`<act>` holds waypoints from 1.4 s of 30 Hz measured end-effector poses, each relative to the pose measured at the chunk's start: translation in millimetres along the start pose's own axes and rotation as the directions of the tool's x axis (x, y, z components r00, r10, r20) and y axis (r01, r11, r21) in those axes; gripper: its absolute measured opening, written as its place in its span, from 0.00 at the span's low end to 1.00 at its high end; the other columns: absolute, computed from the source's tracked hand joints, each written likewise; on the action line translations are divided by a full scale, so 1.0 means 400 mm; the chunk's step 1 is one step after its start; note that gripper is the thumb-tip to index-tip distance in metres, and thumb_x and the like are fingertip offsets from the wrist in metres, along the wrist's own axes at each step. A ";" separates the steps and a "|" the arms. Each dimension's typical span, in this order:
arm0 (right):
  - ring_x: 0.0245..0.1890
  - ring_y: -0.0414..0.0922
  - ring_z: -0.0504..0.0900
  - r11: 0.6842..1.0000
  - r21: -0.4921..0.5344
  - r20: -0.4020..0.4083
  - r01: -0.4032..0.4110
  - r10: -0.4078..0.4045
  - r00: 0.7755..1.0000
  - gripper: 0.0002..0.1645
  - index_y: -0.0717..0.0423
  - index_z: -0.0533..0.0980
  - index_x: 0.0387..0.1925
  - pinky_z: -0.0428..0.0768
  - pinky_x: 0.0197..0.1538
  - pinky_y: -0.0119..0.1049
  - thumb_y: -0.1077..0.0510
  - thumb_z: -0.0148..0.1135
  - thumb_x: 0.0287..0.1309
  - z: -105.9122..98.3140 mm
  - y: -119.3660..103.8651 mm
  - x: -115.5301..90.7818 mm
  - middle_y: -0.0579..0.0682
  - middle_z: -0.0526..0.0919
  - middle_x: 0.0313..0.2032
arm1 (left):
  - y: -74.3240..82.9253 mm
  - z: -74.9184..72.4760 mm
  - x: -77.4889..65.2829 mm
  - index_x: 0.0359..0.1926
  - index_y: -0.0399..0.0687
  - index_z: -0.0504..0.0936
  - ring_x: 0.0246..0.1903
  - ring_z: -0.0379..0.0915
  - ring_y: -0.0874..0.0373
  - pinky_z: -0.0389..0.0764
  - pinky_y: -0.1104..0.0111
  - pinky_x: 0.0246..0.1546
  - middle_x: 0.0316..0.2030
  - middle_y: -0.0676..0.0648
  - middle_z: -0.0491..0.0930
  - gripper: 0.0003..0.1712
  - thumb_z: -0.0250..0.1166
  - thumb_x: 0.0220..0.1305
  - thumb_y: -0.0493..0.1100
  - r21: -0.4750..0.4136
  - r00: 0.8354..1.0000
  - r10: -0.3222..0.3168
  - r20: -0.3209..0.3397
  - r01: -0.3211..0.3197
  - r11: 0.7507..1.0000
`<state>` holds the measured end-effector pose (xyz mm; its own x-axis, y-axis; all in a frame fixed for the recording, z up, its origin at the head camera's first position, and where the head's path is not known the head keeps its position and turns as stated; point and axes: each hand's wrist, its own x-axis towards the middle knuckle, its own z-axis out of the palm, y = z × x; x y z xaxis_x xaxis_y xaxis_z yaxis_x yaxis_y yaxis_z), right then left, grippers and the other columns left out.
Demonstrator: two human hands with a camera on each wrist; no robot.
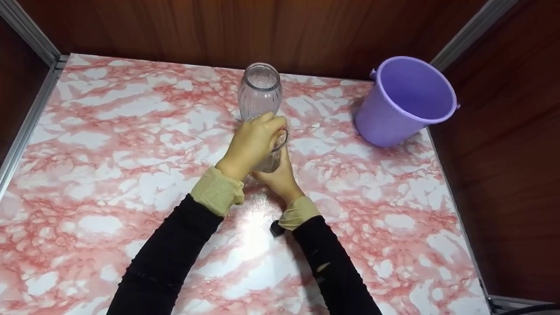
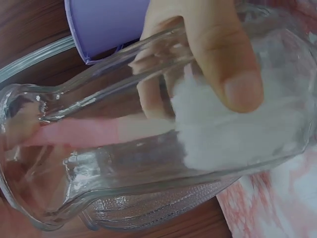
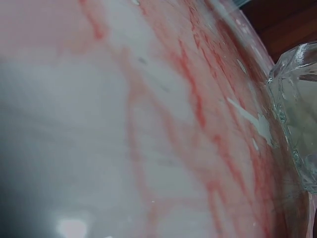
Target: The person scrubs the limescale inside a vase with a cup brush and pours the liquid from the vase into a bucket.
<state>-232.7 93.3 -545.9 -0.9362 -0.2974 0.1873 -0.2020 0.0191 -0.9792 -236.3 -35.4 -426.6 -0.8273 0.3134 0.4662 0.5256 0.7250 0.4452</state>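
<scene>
My right hand (image 1: pixel 282 177) grips a clear glass jar (image 2: pixel 124 166) around its body; the thumb (image 2: pixel 237 84) lies across the glass in the left wrist view. Inside the jar is a sponge brush with a fluffy white head (image 2: pixel 218 129) and a pink and white handle (image 2: pixel 81 133). My left hand (image 1: pixel 256 138) is at the jar's mouth, its fingers blurred behind the glass, holding the pink end of the handle. The right wrist view catches only the jar's thick base (image 3: pixel 299 114). Just beyond the hands, a second glass jar (image 1: pixel 261 98) stands upright.
A purple bucket (image 1: pixel 385 116) stands at the back right of the marbled red and white table (image 1: pixel 109 175). Wet streaks (image 3: pixel 255 121) show on the tabletop. Dark wooden panels (image 1: pixel 197 35) enclose the back and sides. A small black object (image 1: pixel 276 228) is beside the right cuff.
</scene>
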 end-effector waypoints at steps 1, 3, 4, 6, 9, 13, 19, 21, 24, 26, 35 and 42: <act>0.65 0.44 0.62 1.000 0.008 0.003 0.006 -0.006 1.000 0.70 0.52 0.40 0.76 0.62 0.67 0.37 0.68 0.75 0.39 0.003 -0.004 0.007 0.50 0.51 0.73 | -0.003 -0.006 0.003 0.39 0.43 0.79 0.31 0.77 0.47 0.80 0.59 0.33 0.32 0.45 0.76 0.06 0.60 0.67 0.41 0.010 1.000 0.004 -0.005 -0.004 1.000; 0.64 0.44 0.63 0.999 0.027 0.014 0.024 -0.024 1.000 0.70 0.52 0.40 0.76 0.62 0.67 0.38 0.68 0.75 0.39 0.008 -0.011 0.022 0.49 0.52 0.73 | -0.007 -0.018 0.011 0.40 0.43 0.79 0.32 0.77 0.46 0.80 0.59 0.34 0.33 0.45 0.77 0.05 0.60 0.67 0.40 0.027 1.000 0.009 -0.007 -0.009 1.000; 0.65 0.44 0.62 0.999 0.036 0.018 0.034 -0.035 0.999 0.70 0.52 0.39 0.76 0.62 0.68 0.38 0.68 0.75 0.38 0.010 -0.015 0.030 0.49 0.51 0.73 | -0.009 -0.025 0.015 0.40 0.43 0.79 0.32 0.77 0.46 0.80 0.59 0.34 0.33 0.44 0.77 0.05 0.60 0.67 0.40 0.032 1.000 0.007 -0.007 -0.007 0.999; 0.67 0.44 0.59 0.998 0.040 0.026 0.057 -0.058 0.998 0.71 0.53 0.39 0.76 0.59 0.69 0.38 0.68 0.75 0.39 0.015 -0.022 0.045 0.49 0.50 0.74 | -0.012 -0.037 0.023 0.40 0.43 0.80 0.32 0.77 0.46 0.80 0.59 0.35 0.33 0.44 0.78 0.05 0.60 0.67 0.40 0.045 1.000 0.005 -0.007 -0.005 0.999; 0.70 0.43 0.55 0.997 0.033 0.026 0.075 -0.076 0.997 0.71 0.53 0.38 0.76 0.54 0.71 0.36 0.68 0.76 0.39 0.022 -0.029 0.060 0.49 0.47 0.74 | -0.016 -0.051 0.030 0.40 0.43 0.80 0.31 0.78 0.45 0.80 0.59 0.34 0.33 0.43 0.79 0.06 0.61 0.67 0.40 0.062 1.000 0.006 -0.011 -0.005 0.998; 0.67 0.45 0.61 0.997 0.023 0.009 0.073 -0.073 0.997 0.69 0.52 0.41 0.76 0.60 0.69 0.38 0.67 0.76 0.40 0.029 -0.030 0.059 0.52 0.54 0.72 | -0.021 -0.054 0.031 0.40 0.44 0.80 0.31 0.79 0.46 0.81 0.58 0.33 0.35 0.43 0.80 0.05 0.60 0.67 0.40 0.068 1.000 0.005 -0.004 -0.005 0.998; 0.66 0.46 0.63 0.997 0.041 0.009 0.061 -0.062 0.998 0.68 0.52 0.41 0.76 0.61 0.69 0.39 0.68 0.75 0.41 0.029 -0.011 0.031 0.52 0.56 0.72 | -0.021 -0.026 0.013 0.39 0.46 0.80 0.28 0.79 0.47 0.82 0.60 0.29 0.34 0.44 0.80 0.04 0.59 0.67 0.39 0.054 1.000 -0.011 -0.016 0.011 0.998; 0.64 0.47 0.65 0.997 0.068 0.013 0.047 -0.048 0.999 0.68 0.52 0.41 0.76 0.64 0.67 0.41 0.70 0.74 0.42 0.022 -0.004 0.019 0.53 0.58 0.71 | -0.017 -0.012 0.007 0.38 0.46 0.80 0.27 0.79 0.47 0.81 0.61 0.28 0.33 0.44 0.80 0.03 0.59 0.66 0.38 0.046 1.000 -0.004 -0.029 0.005 0.999; 0.62 0.49 0.67 0.995 0.096 0.000 0.025 -0.025 1.000 0.68 0.51 0.41 0.76 0.67 0.65 0.43 0.72 0.73 0.41 0.010 0.002 0.007 0.53 0.59 0.70 | -0.012 0.007 0.006 0.37 0.48 0.80 0.28 0.79 0.48 0.81 0.61 0.29 0.32 0.45 0.80 0.03 0.59 0.66 0.39 0.040 0.999 0.020 -0.049 -0.018 0.999; 0.63 0.48 0.66 0.997 0.077 -0.020 0.018 -0.016 1.000 0.68 0.51 0.42 0.76 0.65 0.66 0.41 0.72 0.73 0.40 0.014 0.007 0.004 0.53 0.58 0.71 | -0.014 0.012 -0.001 0.36 0.48 0.80 0.29 0.79 0.48 0.81 0.61 0.30 0.31 0.46 0.80 0.03 0.60 0.66 0.40 0.049 0.997 0.029 -0.066 -0.026 0.998; 0.61 0.49 0.69 0.997 0.074 -0.016 -0.006 0.007 1.000 0.70 0.52 0.41 0.76 0.67 0.65 0.40 0.71 0.74 0.38 0.016 0.008 0.004 0.54 0.57 0.71 | -0.006 0.019 -0.003 0.38 0.46 0.80 0.30 0.79 0.48 0.82 0.60 0.32 0.31 0.44 0.78 0.03 0.62 0.65 0.39 0.102 0.997 0.009 -0.082 0.000 0.995; 0.68 0.46 0.60 0.998 0.062 0.001 0.007 -0.007 1.000 0.68 0.50 0.42 0.75 0.58 0.70 0.37 0.70 0.75 0.39 0.010 0.005 0.002 0.51 0.54 0.73 | 0.006 0.017 -0.005 0.38 0.43 0.78 0.30 0.79 0.47 0.82 0.61 0.32 0.31 0.44 0.77 0.04 0.64 0.61 0.36 0.144 0.994 0.042 -0.097 -0.028 0.989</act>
<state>-232.9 89.3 -548.2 -0.9344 -0.2988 0.1941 -0.1901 -0.0426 -0.9808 -234.8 -30.0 -431.5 -0.7813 0.2831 0.5562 0.5146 0.7965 0.3175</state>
